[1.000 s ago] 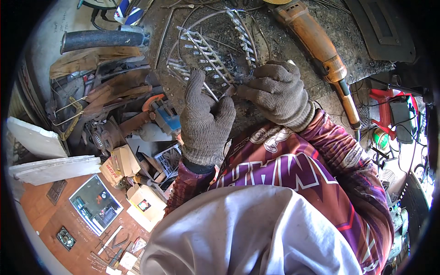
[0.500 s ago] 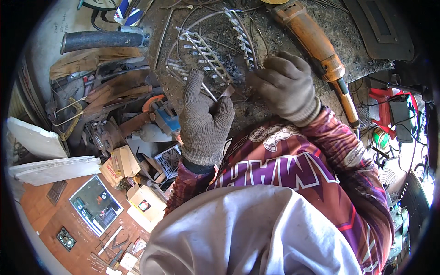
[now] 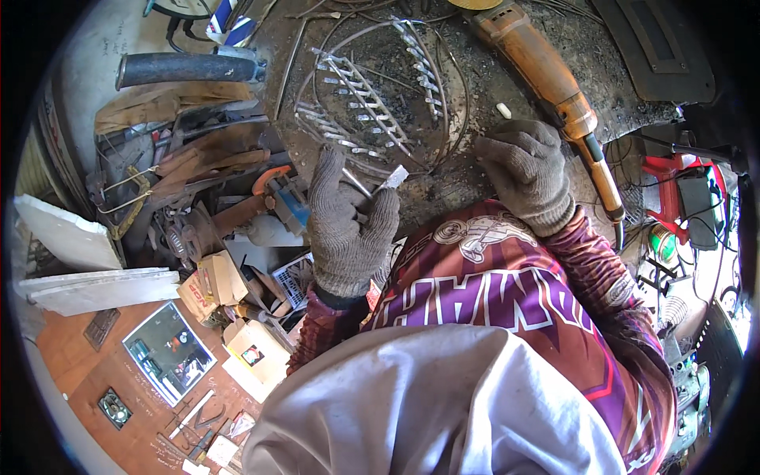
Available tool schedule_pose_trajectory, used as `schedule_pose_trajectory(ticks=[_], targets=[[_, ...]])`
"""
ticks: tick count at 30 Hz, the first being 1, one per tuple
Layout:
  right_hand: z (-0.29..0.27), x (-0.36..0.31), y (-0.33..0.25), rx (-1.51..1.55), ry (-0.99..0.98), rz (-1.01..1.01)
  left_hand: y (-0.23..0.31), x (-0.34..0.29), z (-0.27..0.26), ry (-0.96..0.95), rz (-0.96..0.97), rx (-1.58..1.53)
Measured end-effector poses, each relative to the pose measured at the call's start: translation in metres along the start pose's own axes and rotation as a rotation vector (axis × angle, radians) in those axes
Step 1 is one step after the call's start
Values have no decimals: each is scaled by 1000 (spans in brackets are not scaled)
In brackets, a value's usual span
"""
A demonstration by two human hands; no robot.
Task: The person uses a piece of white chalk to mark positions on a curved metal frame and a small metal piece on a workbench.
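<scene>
My left hand [image 3: 348, 229], in a grey knit glove, is closed on a short thin metal rod [image 3: 358, 183] that sticks out between index finger and thumb. A small flat metal tab [image 3: 393, 176] shows bright at the thumb tip; whether it is joined to the rod is hidden. My right hand [image 3: 526, 174], gloved alike, has its fingers curled near the bench edge, and their contents are hidden. Beyond it lies a short white stick [image 3: 503, 110]. Ahead of both hands are metal strips [image 3: 368, 99] with rows of short tabs, lying within a thin metal hoop [image 3: 445, 103].
A long orange-brown power tool [image 3: 546, 71] lies along the right of the dark workbench [image 3: 475, 47]. At left are a thick dark tube [image 3: 186, 70], a blue tool [image 3: 291, 207] and cardboard boxes [image 3: 210, 281]. White slabs [image 3: 103, 283] stand farther left.
My right hand has drawn away to the right and down, uncovering the white stick. My left hand has shifted slightly down, still gripping the rod.
</scene>
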State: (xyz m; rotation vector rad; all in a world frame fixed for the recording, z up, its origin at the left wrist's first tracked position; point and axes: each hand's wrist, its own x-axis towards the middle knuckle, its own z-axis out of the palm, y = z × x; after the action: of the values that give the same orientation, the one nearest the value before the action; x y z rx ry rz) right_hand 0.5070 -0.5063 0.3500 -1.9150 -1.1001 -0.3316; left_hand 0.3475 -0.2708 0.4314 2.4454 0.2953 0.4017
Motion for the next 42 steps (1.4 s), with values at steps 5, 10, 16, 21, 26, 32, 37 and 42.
schedule_pose_trajectory(ticks=[5, 10, 16, 21, 26, 32, 37, 42], targets=[[5, -9, 5, 57, -42, 96, 4, 41, -11, 191, -121, -296], [9, -7, 4, 30, -24, 103, -23, 102, -34, 170, 225, 219], [12, -10, 7, -37, -27, 70, -27, 131, -29, 120, 174, 255], [10, -6, 6, -49, -38, 65, -27, 136, -27, 62, 154, 276], [12, -7, 5, -51, -45, 64, -28, 136, -28, 56, 170, 309], [14, -8, 5, -77, -65, 89, -12, 130, -34, 59, 107, 220], [13, -7, 3, -80, -57, 89, -15, 133, -33, -57, 207, 344], [13, -9, 6, -66, -64, 90, -14, 128, -35, -45, 196, 277]])
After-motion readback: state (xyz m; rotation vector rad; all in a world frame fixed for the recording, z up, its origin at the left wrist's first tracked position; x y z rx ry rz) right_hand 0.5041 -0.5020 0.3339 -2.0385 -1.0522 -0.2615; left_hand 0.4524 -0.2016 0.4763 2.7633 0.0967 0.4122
